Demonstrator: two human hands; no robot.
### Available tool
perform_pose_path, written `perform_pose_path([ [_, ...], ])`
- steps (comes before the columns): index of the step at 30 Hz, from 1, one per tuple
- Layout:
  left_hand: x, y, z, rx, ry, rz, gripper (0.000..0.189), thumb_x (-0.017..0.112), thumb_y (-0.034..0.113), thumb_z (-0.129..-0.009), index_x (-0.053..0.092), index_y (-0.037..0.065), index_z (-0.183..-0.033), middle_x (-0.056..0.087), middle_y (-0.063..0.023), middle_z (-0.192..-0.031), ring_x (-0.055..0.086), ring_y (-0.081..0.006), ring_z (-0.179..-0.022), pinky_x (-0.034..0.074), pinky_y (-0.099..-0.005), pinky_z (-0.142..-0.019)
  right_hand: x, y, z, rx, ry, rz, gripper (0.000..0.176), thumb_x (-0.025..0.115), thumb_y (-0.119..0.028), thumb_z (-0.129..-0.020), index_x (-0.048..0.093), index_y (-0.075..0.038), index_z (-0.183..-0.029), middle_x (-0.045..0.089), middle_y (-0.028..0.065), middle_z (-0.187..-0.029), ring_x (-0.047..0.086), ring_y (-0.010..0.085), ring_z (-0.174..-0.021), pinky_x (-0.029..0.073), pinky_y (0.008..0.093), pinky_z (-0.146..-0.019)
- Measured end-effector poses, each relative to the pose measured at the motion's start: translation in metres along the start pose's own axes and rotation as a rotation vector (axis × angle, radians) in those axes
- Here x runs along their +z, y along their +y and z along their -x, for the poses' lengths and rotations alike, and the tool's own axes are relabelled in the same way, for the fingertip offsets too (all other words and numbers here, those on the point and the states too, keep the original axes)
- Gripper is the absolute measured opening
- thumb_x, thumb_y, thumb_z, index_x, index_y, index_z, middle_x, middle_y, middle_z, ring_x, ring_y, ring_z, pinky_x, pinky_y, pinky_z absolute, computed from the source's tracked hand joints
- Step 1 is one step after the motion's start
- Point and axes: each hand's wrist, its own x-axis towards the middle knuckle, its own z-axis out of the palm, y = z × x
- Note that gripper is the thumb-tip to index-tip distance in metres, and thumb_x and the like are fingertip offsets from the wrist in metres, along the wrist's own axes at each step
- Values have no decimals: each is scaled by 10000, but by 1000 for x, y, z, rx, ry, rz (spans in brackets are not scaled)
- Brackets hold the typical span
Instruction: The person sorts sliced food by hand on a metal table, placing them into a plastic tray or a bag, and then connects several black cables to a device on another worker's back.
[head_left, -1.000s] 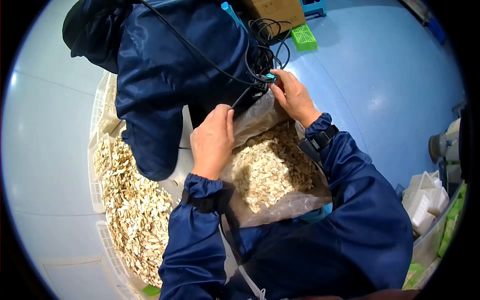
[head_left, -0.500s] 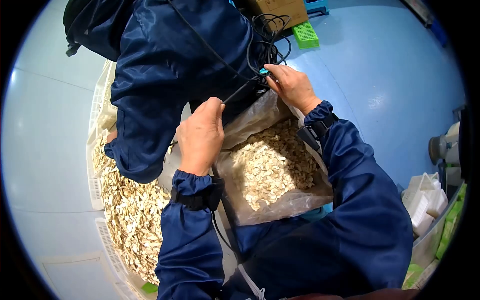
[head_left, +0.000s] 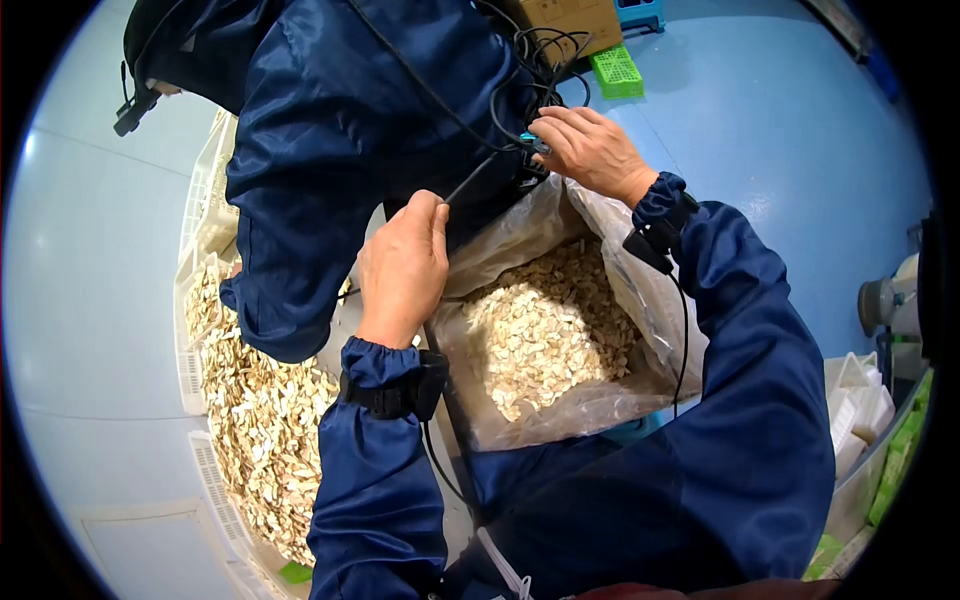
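My left hand [head_left: 405, 262] is closed on a thin black cable [head_left: 472, 182] that runs up to a coiled bundle of black cables [head_left: 545, 80]. At that bundle, my right hand [head_left: 592, 148] has its fingers bent together around a small teal and black piece [head_left: 530, 140]. Both hands are above an open plastic-lined bag [head_left: 630, 270] of pale dried slices [head_left: 545, 335]. The bundle lies against a co-worker's dark blue clothing [head_left: 340, 130].
White crates [head_left: 190, 375] on the left hold a heap of pale slices [head_left: 265, 430]. A cardboard box [head_left: 570, 22] and a green basket [head_left: 617, 72] stand at the top. White containers [head_left: 855, 400] are at the right.
My right hand has moved slightly up, its forearm swinging right and showing more of the bag's liner. My left hand stays nearly in place. The co-worker's head has shifted slightly.
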Motion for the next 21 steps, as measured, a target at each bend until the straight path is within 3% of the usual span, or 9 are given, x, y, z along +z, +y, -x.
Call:
perform_pose_path([
  [2, -2, 0, 0, -14, -11, -3, 152, 568, 189, -1050, 631, 60, -1001, 658, -160, -866, 659, -386, -799, 511, -439, -706, 9, 5, 5, -33, -9, -20, 345, 681, -332, -984, 608, -70, -1195, 696, 95, -1189, 645, 252, -1202, 492, 372, -1046],
  [5, 1, -8, 0, 3, 5, -8, 151, 570, 233, -1045, 597, 94, -992, 693, -164, -856, 656, -439, -813, 499, -519, -666, 9, 9, 4, -77, -41, -44, 327, 659, -314, -1002, 600, -62, -1202, 699, 113, -1193, 646, 256, -1207, 495, 367, -1051],
  [21, -30, -9, 19, 18, -9, -12, 107, 618, 192, -1016, 616, 99, -964, 660, -166, -817, 650, -411, -771, 485, -475, -632, 13, 18, 6, -106, -59, -46, 295, 632, -277, -1010, 593, -66, -1213, 684, 116, -1272, 624, 263, -1269, 478, 384, -1114],
])
